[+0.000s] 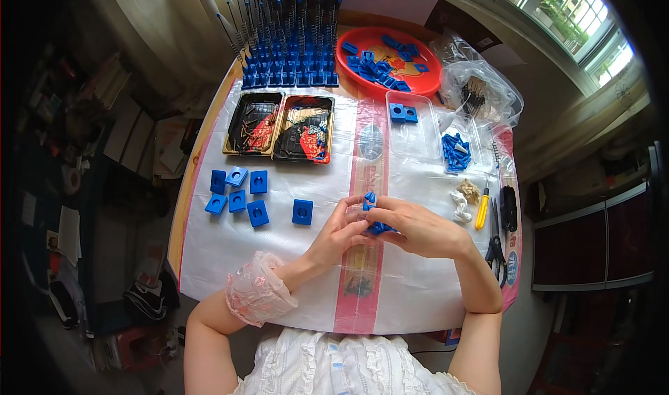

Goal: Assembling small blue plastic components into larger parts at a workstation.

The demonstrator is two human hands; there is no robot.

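Note:
Both hands meet over the middle of the table. My left hand (pixel 338 229) is closed, thumb and fingers bent in around small blue plastic pieces (pixel 370 198). My right hand (pixel 425 231) comes in from the other side, its fingers curled over the same cluster. More blue shows beneath the fingers, but its exact shape is hidden. A single blue plate (pixel 302 212) with a round hole lies left of my left hand. Farther left sits a loose group of similar blue plates (pixel 237 200), several of them tilted at different angles.
Far left stand blue racks with upright springs and rods (pixel 289 53). Two black trays (pixel 304 133) hold small metal parts. A red basin (pixel 425 81), a clear box (pixel 418 144) and a tub of blue pieces (pixel 456 152) lie beyond. Scissors (pixel 495 245) and a yellow-handled tool (pixel 482 210) lie right.

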